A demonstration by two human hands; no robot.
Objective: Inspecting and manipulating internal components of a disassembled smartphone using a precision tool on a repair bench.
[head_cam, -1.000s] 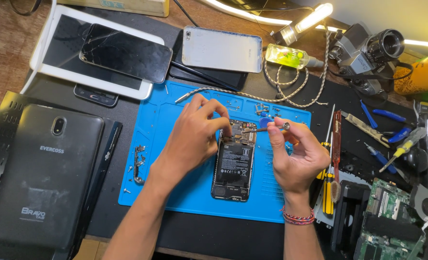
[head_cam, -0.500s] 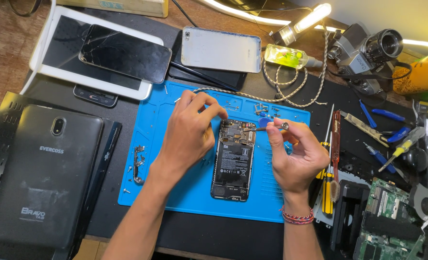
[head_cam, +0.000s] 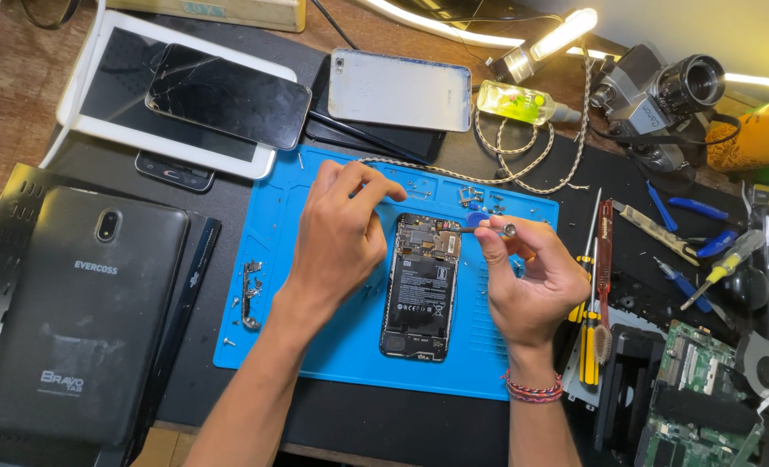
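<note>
Blue mat (head_cam: 333, 346) on the desk (head_cam: 384, 424) carries an opened phone (head_cam: 421, 285), long axis running away from the person. Left hand (head_cam: 339, 235) rests curled beside its upper left edge; right hand (head_cam: 523, 272), equally near, pinches a small screwdriver (head_cam: 487, 230) pointing left onto the phone's top.

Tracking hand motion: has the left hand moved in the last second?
Yes, the left hand slid leftward off the opened phone's top edge.

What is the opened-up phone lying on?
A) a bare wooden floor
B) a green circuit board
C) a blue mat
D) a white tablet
C: the opened phone, its back cover off and battery showing, lies flat on the blue mat, between the left hand and the right hand.
</note>
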